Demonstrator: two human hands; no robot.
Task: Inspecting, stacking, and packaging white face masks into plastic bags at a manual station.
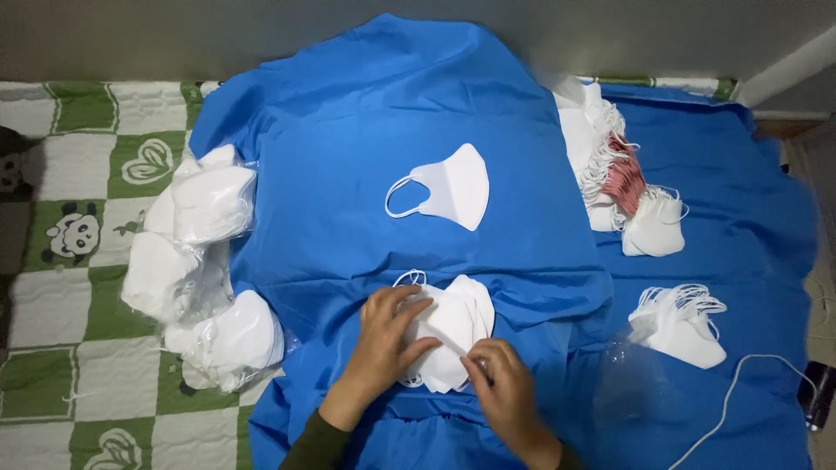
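Observation:
A small stack of folded white face masks (453,326) lies on the blue cloth (348,157) in front of me. My left hand (383,339) rests flat on the stack's left side, fingers spread over it. My right hand (501,379) pinches the stack's lower right edge. A single white mask (448,187) with its ear loop showing lies alone farther up the cloth.
Clear bags of packed white masks (205,270) pile up at the left on a green-and-white checked mat (70,261). At right lie a long row of masks (614,174), a smaller stack (684,326), an empty clear bag (623,379) and a white cable (740,383).

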